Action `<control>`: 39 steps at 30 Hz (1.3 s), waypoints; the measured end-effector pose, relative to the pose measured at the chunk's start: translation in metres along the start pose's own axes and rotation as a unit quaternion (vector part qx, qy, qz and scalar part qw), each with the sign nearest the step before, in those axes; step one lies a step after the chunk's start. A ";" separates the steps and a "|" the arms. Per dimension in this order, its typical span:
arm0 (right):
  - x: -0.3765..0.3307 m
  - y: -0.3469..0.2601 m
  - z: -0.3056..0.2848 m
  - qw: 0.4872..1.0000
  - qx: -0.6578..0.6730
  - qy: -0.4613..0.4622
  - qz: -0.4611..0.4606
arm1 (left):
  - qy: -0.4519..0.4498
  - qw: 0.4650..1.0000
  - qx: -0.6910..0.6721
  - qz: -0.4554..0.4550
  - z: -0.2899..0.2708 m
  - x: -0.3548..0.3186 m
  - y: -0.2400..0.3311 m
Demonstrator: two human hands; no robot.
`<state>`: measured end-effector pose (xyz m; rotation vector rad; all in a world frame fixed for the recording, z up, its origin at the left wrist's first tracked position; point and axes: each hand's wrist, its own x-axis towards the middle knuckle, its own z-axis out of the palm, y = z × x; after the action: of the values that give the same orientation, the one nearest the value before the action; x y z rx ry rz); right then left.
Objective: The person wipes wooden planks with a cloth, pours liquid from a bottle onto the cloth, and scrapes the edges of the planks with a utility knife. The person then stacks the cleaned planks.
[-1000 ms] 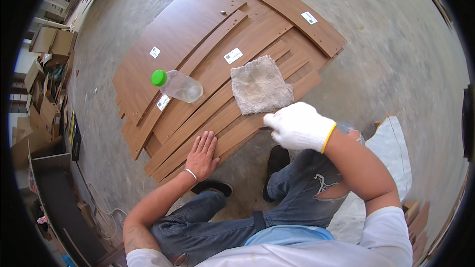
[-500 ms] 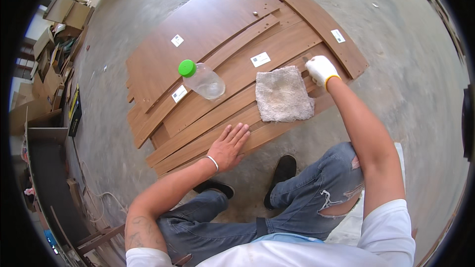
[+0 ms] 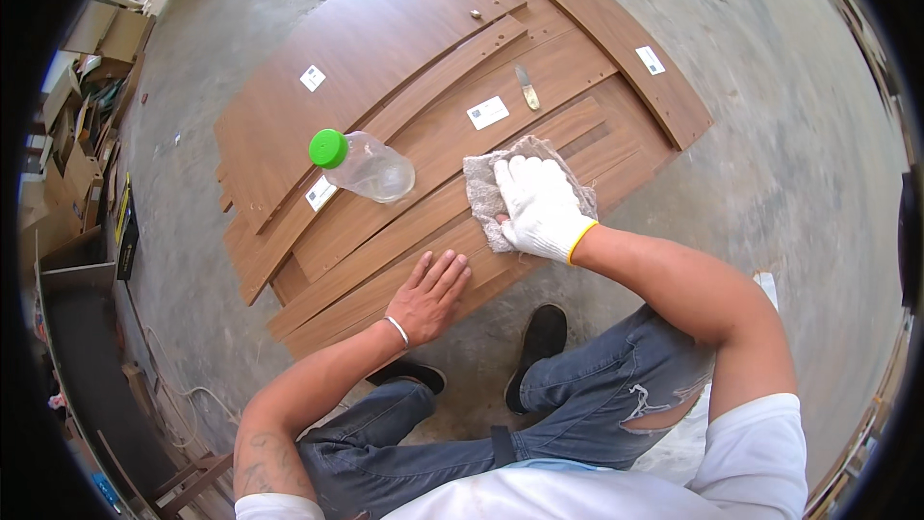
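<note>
My left hand (image 3: 428,297) is bare and lies flat on the near edge of the brown wooden boards (image 3: 433,14), fingers stretched out, holding nothing. A white knitted glove with a yellow cuff covers my right hand (image 3: 539,204). It presses down on a greyish, fuzzy cleaning cloth (image 3: 482,191), fingers curled over it and the cloth rumpled around them. Beyond the cloth, a small knife (image 3: 527,89) with a pale handle lies on a board. A clear plastic bottle (image 3: 377,171) with a green cap lies on its side left of the cloth, some liquid in it.
White labels (image 3: 487,114) are stuck on several boards, which lie loosely stacked on the concrete floor (image 3: 770,154). A small metal piece (image 3: 475,14) rests on the far board. Cardboard boxes (image 3: 91,154) and scraps are piled along the left. My shoes (image 3: 544,337) stand close to the stack.
My right hand has let go of the knife, now on the board, and moved left onto the cloth, rumpling it. My left hand stays flat on the boards. The view has shifted slightly.
</note>
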<state>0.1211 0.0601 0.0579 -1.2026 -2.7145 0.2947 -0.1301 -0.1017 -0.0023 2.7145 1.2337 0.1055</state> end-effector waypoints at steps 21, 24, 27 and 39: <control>-0.051 0.122 0.001 0.962 -0.187 -0.069 0.185 | -0.041 0.978 -0.037 -0.201 -0.017 -0.052 -0.044; -0.047 0.101 0.023 0.953 -0.181 -0.066 0.235 | -0.022 0.980 -0.042 -0.195 -0.014 -0.052 -0.046; -0.028 0.008 0.028 0.991 -0.074 -0.097 0.055 | 0.012 0.983 -0.049 -0.178 -0.009 -0.059 -0.049; -0.041 -0.016 0.051 0.989 -0.108 -0.043 0.087 | 0.128 0.981 -0.048 -0.134 -0.003 -0.064 -0.049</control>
<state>0.1260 0.0134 0.0099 -1.5235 -2.7760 0.0746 -0.2094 -0.1176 -0.0078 2.4814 1.6061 0.4797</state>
